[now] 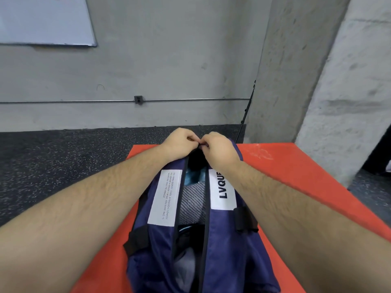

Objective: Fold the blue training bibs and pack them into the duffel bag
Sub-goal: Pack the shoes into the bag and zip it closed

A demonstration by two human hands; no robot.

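A navy duffel bag (230, 246) with white label patches lies lengthwise on a red mat (296, 178). Its top zipper gapes open along the middle. Inside the gap I see folded cloth: a blue-teal piece (193, 176) at the far end and grey-blue mesh fabric (191, 203) nearer. My left hand (179, 143) and my right hand (220, 148) meet at the far end of the zipper, fingers curled and pinching something small there. What they pinch is hidden by the fingers.
The red mat lies on dark speckled rubber flooring (63, 161). A grey concrete wall with a conduit pipe (137, 100) runs behind. A concrete pillar (328, 92) stands at the right, and a whiteboard (44, 20) hangs at upper left.
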